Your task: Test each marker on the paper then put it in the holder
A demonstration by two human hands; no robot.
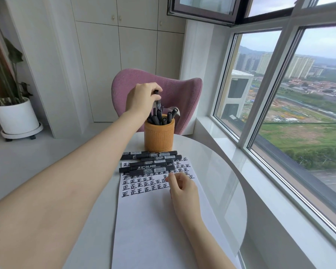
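An orange-brown round holder [158,135] stands at the far side of the white table, with several black markers sticking out of it. Above it, my left hand [142,99] grips one black marker [157,102] upright by its top end, the lower end down among the others in the holder. A white paper [155,220] lies in front of the holder, its upper part covered with rows of black written characters. Several black markers [150,163] lie in a pile across the paper's top edge. My right hand [181,188] rests on the paper just below the pile, fingers loosely curled, holding nothing.
The round white table [219,171] stands beside a window sill [260,181] and large windows on the right. A pink chair [155,94] sits behind the holder. A potted plant in a white pot [16,117] stands on the floor at the far left.
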